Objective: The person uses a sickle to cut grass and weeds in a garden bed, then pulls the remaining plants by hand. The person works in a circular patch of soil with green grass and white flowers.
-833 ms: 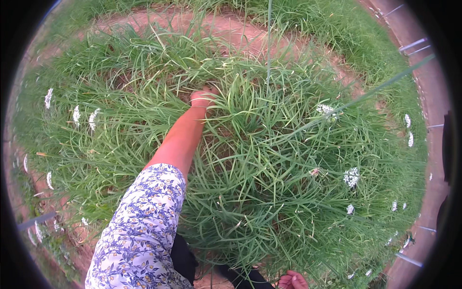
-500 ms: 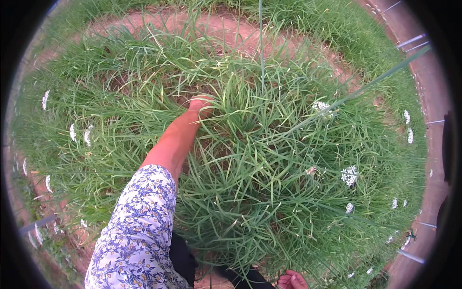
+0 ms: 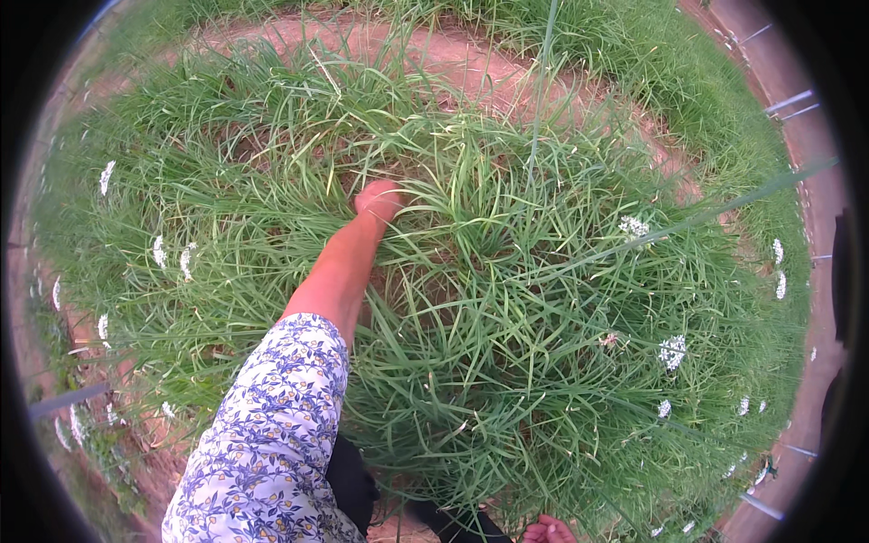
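Note:
My left arm, in a white sleeve with a blue floral print (image 3: 262,425), stretches forward into a dense stand of garlic chives (image 3: 471,308) with long, narrow green leaves. My left hand (image 3: 380,197) is low among the leaves, at the edge of a clump (image 3: 471,190), next to a patch of bare soil. Its back shows, but leaves and the hand itself hide the fingers. At the bottom edge, my right hand (image 3: 549,530) is partly in view beside the nearest leaves. Its fingers are curled in; what they hold, if anything, cannot be made out.
White flower heads (image 3: 672,353) stand on stalks at both sides. A tall stalk (image 3: 688,222) crosses close at the right. Reddish soil (image 3: 453,59) curves behind the clumps, with more grassy growth (image 3: 625,54) beyond. My dark trouser legs (image 3: 348,484) show below.
The view has shifted slightly, so the plants sit a little farther right. More of the back of my left hand shows at the same clump. My right hand stays near the bottom edge.

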Demonstrator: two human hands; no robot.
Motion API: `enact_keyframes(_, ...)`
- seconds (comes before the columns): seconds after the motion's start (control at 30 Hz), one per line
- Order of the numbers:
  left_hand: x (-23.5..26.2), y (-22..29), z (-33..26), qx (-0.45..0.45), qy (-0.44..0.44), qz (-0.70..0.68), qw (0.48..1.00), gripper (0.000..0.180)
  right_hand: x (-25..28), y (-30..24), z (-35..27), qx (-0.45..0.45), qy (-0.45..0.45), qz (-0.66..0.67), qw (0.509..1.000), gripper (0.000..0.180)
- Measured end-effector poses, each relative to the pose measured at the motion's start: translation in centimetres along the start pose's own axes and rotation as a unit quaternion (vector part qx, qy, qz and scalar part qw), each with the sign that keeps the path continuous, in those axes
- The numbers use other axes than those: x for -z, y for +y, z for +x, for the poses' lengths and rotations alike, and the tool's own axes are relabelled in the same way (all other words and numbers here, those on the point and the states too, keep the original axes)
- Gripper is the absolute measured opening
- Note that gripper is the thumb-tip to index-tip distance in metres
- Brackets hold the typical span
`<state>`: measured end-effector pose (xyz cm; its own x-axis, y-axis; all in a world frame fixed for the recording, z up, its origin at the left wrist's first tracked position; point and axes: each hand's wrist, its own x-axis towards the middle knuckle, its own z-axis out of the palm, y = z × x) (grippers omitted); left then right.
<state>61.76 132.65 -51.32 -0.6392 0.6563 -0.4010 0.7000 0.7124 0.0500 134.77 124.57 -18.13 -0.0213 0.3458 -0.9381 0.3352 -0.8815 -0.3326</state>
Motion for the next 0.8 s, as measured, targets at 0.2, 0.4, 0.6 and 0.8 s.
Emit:
enact_keyframes(0.2, -1.6, -2.8, 0.6, -0.002, 0.092, -0.062, 0.994, 0.030, 0.0, 0.1, 0.7, -0.011, 0.021, -0.009, 1.000, 0.040)
enact_keyframes(0.4, 2.0, 3.4, -1.0, 0.049, 0.080, -0.278, 0.956, 0.038, -0.6, -0.1, -0.1, -0.003, 0.028, 0.012, 1.000, 0.040)
enact_keyframes(0.6, 0.2, 1.2, 0.3, -0.138, 0.201, -0.007, 0.970, 0.024, -0.5, -0.2, 0.4, 0.003, 0.014, 0.004, 1.000, 0.042)
enact_keyframes(0.8, 5.9, 2.8, 0.4, -0.100, 0.113, 0.115, 0.982, 0.035, 0.5, 1.0, 0.5, -0.001, 0.031, -0.002, 1.000, 0.042)
